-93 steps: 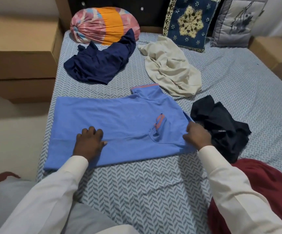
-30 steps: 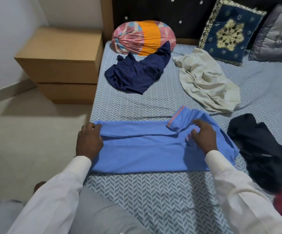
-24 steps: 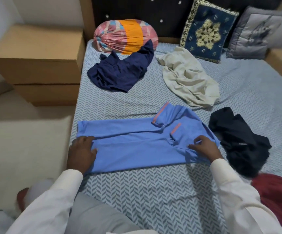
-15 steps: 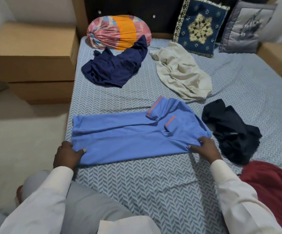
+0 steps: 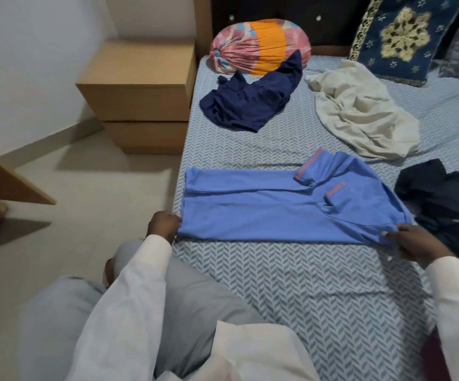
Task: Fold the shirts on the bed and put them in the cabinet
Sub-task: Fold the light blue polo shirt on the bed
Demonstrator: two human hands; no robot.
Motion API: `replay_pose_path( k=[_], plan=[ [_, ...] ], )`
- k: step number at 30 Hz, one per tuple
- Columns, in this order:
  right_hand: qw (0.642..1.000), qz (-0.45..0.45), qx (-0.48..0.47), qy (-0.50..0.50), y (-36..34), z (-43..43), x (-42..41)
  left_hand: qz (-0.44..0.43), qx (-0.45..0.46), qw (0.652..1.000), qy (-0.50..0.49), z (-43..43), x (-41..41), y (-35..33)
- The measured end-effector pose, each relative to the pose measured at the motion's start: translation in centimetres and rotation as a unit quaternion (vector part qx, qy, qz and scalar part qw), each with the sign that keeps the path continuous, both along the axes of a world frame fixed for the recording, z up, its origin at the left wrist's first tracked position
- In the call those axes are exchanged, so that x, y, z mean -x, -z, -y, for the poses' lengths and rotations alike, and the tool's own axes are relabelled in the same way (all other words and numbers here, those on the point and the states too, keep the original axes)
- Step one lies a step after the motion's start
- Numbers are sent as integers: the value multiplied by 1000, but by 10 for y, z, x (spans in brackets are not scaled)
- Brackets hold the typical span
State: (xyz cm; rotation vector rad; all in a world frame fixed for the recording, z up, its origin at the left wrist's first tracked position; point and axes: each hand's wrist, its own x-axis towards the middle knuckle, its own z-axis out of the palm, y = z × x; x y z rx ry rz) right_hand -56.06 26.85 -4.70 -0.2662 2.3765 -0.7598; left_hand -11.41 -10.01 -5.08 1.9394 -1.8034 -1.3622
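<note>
Shirts x4: L hand, R hand pinch blue shirt corners; navy shirt, cream shirt, black shirt loose.

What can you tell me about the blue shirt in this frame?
The blue shirt is a light-blue polo of soft, knit-looking fabric, with orange-pink trim on its collar and chest pocket. It lies flat on the bed, folded lengthwise into a long band, collar end to the right. The left hand grips its near left corner and the right hand pinches its near right corner. A black garment lies close by its right end.
</note>
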Motion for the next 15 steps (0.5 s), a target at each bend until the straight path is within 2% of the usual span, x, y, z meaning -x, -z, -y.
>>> replay_pose_path(
  k=[2,4,7,9,12,15],
  plan=[
    [1000,9,2,10,-1,1,-3,21,-19,1000,12,-1,-4,-1],
    [1000,7,-8,2,-2,0,-5,25,-2,999,24,-5,-4,-3],
    [1000,-5,-20,5,-7,6,-11,61,105,990,74,-8,1,-9],
    [999,-23,-33,2,-9,10,-16,121,172,960,184,-3,11,-15],
    [999,-28,-40,3,-11,18,-18,195,197,902,332,11,29,-20],
    [998,-40,-54,17,-17,23,-26,274,196,863,376,21,39,-24]
  ],
)
